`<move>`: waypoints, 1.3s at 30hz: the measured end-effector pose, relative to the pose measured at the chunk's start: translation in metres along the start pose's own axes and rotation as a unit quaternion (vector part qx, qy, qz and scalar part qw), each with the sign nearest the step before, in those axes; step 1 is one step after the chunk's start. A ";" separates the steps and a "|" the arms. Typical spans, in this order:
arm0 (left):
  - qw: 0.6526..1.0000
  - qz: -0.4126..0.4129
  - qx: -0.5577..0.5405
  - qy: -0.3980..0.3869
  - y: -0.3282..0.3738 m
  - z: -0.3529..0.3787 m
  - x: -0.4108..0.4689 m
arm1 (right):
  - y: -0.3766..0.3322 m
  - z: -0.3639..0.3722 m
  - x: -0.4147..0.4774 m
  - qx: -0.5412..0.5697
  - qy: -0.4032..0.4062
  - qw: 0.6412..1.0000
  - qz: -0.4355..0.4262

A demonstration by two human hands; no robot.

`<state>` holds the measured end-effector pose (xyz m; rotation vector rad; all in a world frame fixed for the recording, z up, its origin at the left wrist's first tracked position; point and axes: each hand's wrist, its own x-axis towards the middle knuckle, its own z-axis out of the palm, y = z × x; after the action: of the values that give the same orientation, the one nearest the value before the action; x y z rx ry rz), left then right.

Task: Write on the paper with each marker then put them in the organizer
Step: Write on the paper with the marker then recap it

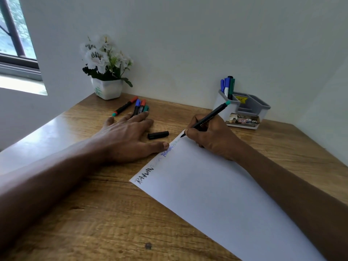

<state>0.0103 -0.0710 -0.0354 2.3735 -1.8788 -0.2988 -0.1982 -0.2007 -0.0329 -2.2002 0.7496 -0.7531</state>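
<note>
The tabletop (105, 213) is wood-grain with a smooth, semi-glossy sheen that mirrors window light at the left of the frame. The paper (216, 194) is plain matt white. The organizer (243, 108) at upper right looks like smooth grey plastic, as does the matt black marker cap (158, 135).
</note>
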 end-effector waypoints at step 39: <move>1.000 0.002 0.002 0.006 -0.003 0.001 0.001 | -0.004 0.004 0.001 0.044 0.029 0.997 0.065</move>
<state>0.0131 -0.0714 -0.0368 2.3686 -1.8801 -0.2812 -0.1941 -0.1976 -0.0322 -2.0373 0.8628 -0.7718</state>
